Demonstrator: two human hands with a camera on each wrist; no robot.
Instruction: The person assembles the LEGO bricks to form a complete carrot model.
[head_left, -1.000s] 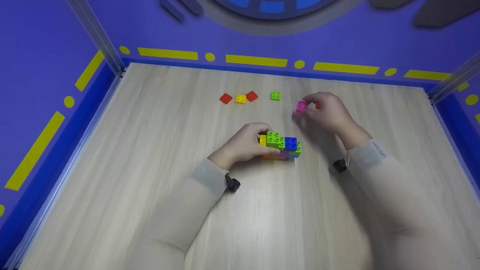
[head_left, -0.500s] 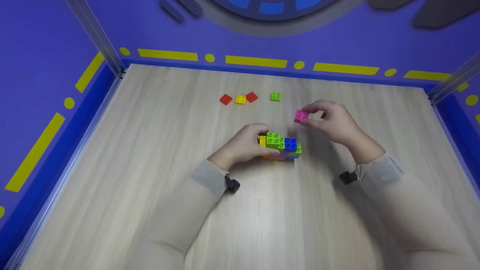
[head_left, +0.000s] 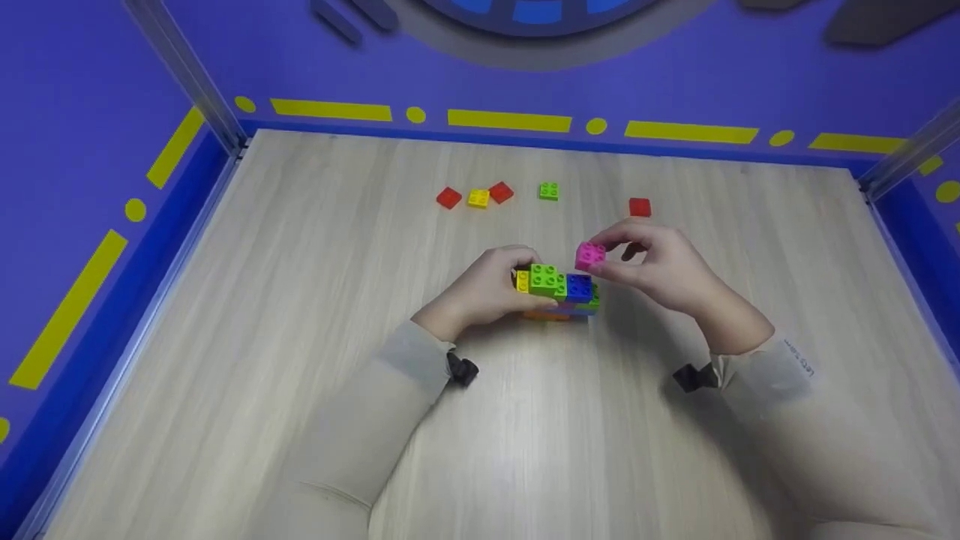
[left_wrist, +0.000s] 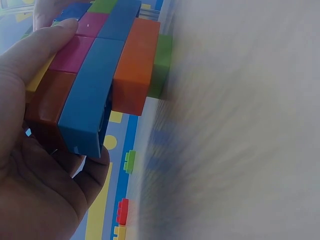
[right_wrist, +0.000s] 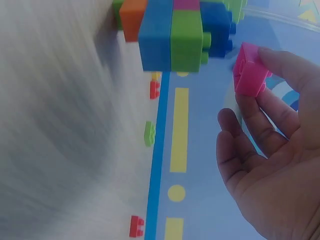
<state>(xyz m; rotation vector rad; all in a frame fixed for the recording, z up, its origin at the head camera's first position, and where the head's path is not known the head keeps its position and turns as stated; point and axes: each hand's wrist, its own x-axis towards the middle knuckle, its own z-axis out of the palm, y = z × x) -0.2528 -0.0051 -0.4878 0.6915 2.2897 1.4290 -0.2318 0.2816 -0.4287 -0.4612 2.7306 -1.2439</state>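
Observation:
My left hand (head_left: 487, 289) grips the left end of a stacked block build (left_wrist: 90, 80), thumb on the near side and fingers round the far side. Layers of orange, blue, brown, pink, green and yellow blocks show in the left wrist view. On its top sit a light green block (head_left: 544, 279) and a dark blue block (head_left: 579, 288). Between thumb and fingertips, my right hand (head_left: 664, 266) pinches a pink toy building block (right_wrist: 251, 70). That block is held in the air, just above and behind the build's right end, with its studs up.
Along the back of the wooden table (head_left: 360, 225) lie two red blocks (head_left: 448, 198), a yellow block (head_left: 478, 199) and a small light green block (head_left: 549, 191). Another red block (head_left: 640, 207) lies behind my right hand. Blue-purple panels (head_left: 510, 90) wall in the back and sides.
My right hand has brought the pink block toward me and slightly left, close to the build. The red block behind that hand is now uncovered. My left hand keeps its grip in place.

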